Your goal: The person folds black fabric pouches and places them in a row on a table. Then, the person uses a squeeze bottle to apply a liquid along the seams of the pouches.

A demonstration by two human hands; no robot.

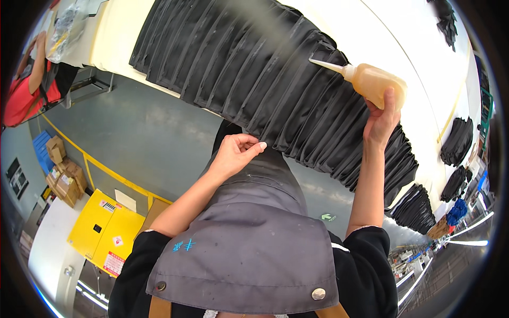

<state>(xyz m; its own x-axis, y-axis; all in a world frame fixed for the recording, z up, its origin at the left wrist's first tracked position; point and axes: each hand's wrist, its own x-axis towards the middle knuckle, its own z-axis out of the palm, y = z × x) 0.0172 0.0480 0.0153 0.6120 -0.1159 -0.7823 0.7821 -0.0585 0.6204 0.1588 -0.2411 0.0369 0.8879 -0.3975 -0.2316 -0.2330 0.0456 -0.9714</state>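
Observation:
A long row of overlapping black fabric pieces (233, 69) fans across the pale table in front of me. My right hand (383, 119) is wrapped round a squeeze bottle (377, 85) of amber liquid, probably glue. The bottle is tilted on its side above the row, its thin tapered nozzle pointing left over the fabric. At the row's near edge, my left hand (237, 155) has thumb and fingers closed in a pinch on the edge of one black piece. The fingertips partly hide that corner.
The cream table (392, 32) carries more bundles of black fabric (457, 142) to the right. At far left stands a person in red (26, 100) beside clear plastic wrapping (66, 32). A yellow cabinet (103, 228) and cardboard boxes (66, 180) sit at lower left, behind yellow floor lines.

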